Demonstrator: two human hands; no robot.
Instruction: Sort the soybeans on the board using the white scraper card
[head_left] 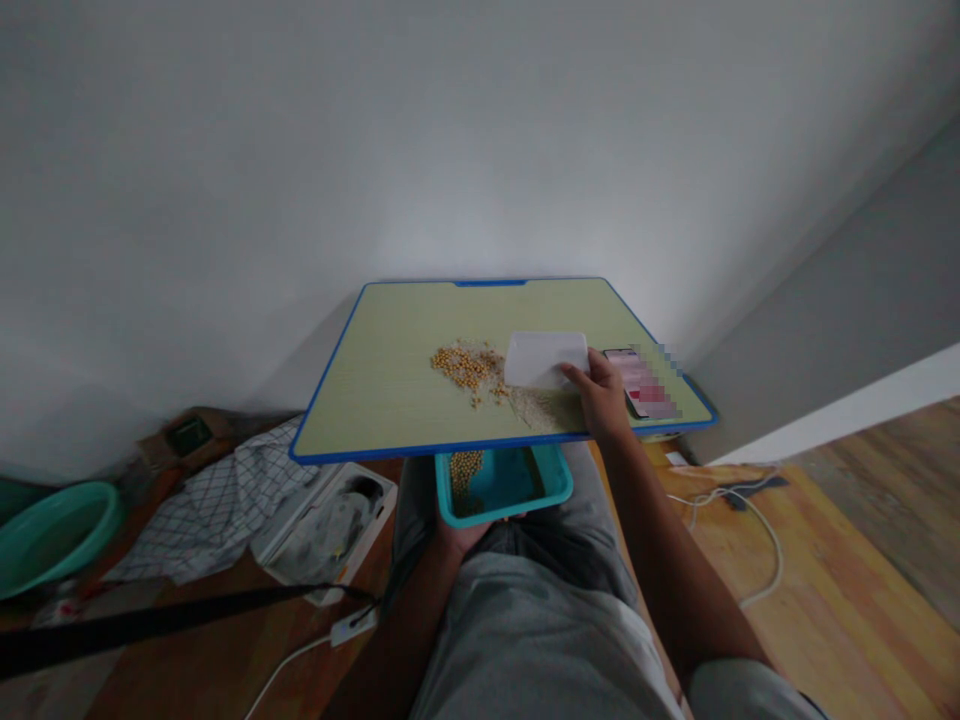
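Note:
My right hand (602, 388) is closed on a white plastic box (546, 360), thumb on its near face, and holds it low over the folding table (360, 400). Just left of the box lies a spread of yellow soybeans (465, 367). Small pale grains (534, 408) are scattered under its near edge. Below the table's front edge, my left hand (466, 537) supports a teal plastic basin (506, 516) from beneath, most of its fingers hidden. More soybeans (463, 475) lie at the basin's left side. The table hides the basin's far part.
A phone (642, 383) rests at the table's right, close to my right hand. On the floor at left are a turquoise tub (56, 540), checked cloth (225, 505) and an open white box (330, 530). A white cable (776, 560) curls on the right floor.

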